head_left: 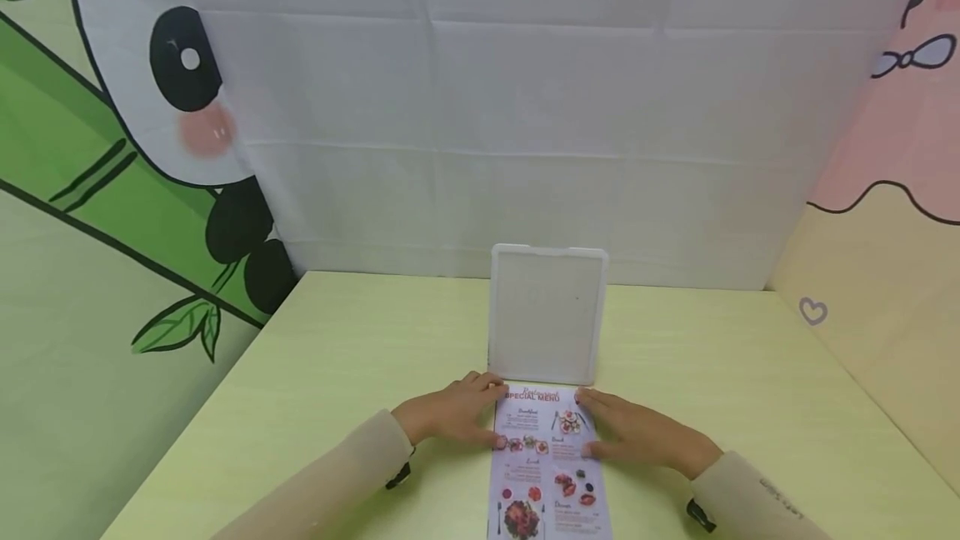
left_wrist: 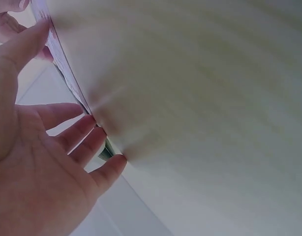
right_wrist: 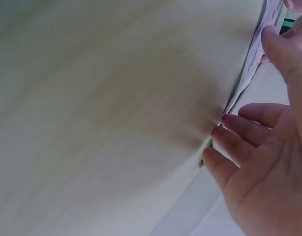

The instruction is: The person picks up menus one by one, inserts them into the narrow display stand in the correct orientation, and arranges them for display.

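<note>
A printed restaurant menu (head_left: pixel 551 473) lies flat on the table, its top edge close to the foot of a white-rimmed display stand (head_left: pixel 547 315). My left hand (head_left: pixel 457 412) touches the menu's left edge near the top, thumb on the sheet and fingers stretched. On the opposite side my right hand (head_left: pixel 637 432) rests its fingertips and thumb at the right edge. Both wrist views show the palms, with the left fingers (left_wrist: pixel 75 142) and right fingers (right_wrist: pixel 239 142) only loosely bent along the paper's sides. The menu's lower end runs out of the head view.
The pale yellow table (head_left: pixel 375 340) reaches back to a white cloth backdrop (head_left: pixel 525 107). A panda and bamboo print covers the left wall cloth (head_left: pixel 112 190); a pink and cream cloth (head_left: pixel 885 273) hangs at right.
</note>
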Available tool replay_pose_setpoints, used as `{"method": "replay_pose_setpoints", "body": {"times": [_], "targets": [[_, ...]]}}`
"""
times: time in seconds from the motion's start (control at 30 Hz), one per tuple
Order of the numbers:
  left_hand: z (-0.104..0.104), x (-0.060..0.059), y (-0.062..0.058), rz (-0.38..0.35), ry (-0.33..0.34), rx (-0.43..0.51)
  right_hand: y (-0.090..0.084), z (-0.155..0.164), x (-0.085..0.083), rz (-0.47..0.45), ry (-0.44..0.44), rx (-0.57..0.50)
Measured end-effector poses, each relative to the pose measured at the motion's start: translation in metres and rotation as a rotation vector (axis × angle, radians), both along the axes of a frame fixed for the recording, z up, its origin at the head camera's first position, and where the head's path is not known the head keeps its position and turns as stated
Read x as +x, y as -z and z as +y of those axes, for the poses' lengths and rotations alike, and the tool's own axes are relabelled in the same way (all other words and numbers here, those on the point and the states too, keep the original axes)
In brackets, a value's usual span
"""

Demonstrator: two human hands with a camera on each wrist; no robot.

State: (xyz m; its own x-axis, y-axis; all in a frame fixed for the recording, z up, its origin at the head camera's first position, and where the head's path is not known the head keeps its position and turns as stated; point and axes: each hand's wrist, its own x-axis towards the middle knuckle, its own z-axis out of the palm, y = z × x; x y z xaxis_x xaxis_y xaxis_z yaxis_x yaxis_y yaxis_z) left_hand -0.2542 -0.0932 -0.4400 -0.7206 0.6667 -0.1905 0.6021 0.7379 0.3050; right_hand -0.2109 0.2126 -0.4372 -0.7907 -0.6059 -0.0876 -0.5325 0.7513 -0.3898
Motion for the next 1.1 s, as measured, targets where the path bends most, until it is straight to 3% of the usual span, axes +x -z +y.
{"method": "replay_pose_setpoints", "body": {"times": [0.27, 0.63, 0.93, 1.1], "targets": [[0.004, 0.001, 0.002, 0.010, -0.009, -0.011, 0.004, -0.001, 0.001, 0.020, 0.012, 0.011], [0.010, 0.002, 0.000, 0.023, -0.019, 0.017, 0.000, -0.005, -0.003, -0.036, 0.010, -0.145], [0.014, 0.003, -0.002, -0.012, -0.019, 0.127, 0.002, -0.008, -0.008, 0.034, 0.004, -0.187], [0.017, 0.001, -0.001, -0.101, -0.023, 0.248, 0.005, -0.009, -0.010, -0.071, 0.031, -0.270]]}}
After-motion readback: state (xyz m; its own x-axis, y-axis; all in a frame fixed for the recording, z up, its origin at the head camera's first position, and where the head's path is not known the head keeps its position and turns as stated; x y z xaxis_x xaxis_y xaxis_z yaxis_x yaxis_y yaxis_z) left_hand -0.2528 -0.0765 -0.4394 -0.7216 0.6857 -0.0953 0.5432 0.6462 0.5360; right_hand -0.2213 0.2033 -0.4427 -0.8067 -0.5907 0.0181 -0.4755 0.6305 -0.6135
